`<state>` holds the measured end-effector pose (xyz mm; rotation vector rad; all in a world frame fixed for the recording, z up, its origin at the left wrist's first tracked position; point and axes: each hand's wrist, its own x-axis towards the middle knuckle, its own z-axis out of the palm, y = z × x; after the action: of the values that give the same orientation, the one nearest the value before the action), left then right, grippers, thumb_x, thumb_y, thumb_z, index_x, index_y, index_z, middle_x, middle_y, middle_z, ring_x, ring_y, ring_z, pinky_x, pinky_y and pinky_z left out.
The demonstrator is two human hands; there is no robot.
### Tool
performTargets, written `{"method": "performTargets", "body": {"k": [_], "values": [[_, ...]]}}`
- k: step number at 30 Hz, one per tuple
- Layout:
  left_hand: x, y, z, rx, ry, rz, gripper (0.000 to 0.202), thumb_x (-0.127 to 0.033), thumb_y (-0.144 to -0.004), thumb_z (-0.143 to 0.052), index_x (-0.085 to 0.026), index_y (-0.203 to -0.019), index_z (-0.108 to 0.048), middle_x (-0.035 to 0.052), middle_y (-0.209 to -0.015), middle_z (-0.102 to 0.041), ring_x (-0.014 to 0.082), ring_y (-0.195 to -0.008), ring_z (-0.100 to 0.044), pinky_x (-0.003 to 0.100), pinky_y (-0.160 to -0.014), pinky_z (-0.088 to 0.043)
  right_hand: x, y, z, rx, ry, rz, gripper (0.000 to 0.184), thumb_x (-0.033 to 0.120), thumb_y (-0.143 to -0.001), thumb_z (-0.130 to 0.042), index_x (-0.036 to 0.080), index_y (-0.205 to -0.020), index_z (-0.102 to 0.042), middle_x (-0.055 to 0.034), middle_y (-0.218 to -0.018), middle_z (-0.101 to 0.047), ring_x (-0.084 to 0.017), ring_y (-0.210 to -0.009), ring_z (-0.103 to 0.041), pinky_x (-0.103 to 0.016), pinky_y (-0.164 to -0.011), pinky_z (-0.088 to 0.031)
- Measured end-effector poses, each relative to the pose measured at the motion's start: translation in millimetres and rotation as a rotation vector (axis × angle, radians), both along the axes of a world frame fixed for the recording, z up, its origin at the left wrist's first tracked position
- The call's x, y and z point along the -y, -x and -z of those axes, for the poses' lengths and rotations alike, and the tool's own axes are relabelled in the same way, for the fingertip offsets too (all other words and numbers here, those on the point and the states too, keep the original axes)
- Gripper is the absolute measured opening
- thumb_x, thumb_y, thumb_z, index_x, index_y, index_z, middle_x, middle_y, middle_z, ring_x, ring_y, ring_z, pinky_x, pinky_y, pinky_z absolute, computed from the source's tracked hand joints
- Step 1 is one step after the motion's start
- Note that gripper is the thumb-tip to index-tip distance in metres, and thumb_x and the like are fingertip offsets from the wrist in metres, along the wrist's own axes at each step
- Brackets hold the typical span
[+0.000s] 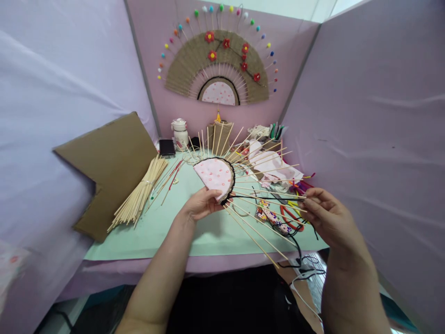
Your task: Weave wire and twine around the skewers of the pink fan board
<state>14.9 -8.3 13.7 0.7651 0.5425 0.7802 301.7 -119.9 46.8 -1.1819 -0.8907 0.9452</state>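
My left hand [203,203] grips the lower edge of a pink, spotted half-round fan base [215,175] edged in black cord, held above the table. Several thin bamboo sticks [267,183] fan out from it to the back and right. My right hand [328,217] is closed in a pinch on a black cord [274,198] that runs from the base's rim across the sticks and trails down over the table edge.
A bundle of bamboo sticks [139,197] lies on the green mat [174,232] beside a brown cardboard sheet [111,162]. A finished fan [217,69] hangs on the back wall. Cloth, coloured pipe cleaners [302,188], a white jar [180,132] and scissors [290,217] crowd the back and right.
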Motion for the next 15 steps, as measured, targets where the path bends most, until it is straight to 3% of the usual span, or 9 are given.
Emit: {"method": "performTargets", "body": {"k": [9, 15], "values": [[0.8, 1.7, -4.0, -0.01, 0.024, -0.019, 0.024, -0.008, -0.072, -0.06, -0.009, -0.096, -0.064, 0.013, -0.086, -0.073, 0.0161, -0.07, -0.068, 0.025, -0.066, -0.055, 3.8, 5.8, -2.7, 0.029, -0.067, 0.05, 0.033, 0.033, -0.06, -0.081, 0.023, -0.077, -0.054, 0.0014, -0.061, -0.06, -0.005, -0.041, -0.04, -0.017, -0.035, -0.026], [-2.8, 4.3, -0.5, -0.002, 0.018, -0.043, 0.026, -0.009, -0.074, -0.06, -0.009, -0.099, -0.063, 0.0133, -0.091, -0.073, 0.0163, -0.073, -0.068, 0.026, -0.07, -0.055, 0.5, 7.9, 1.2, 0.017, -0.044, 0.024, 0.033, 0.032, -0.061, -0.081, 0.021, -0.077, -0.054, 0.0064, -0.05, -0.049, -0.005, -0.043, -0.043, -0.015, -0.039, -0.029]]}}
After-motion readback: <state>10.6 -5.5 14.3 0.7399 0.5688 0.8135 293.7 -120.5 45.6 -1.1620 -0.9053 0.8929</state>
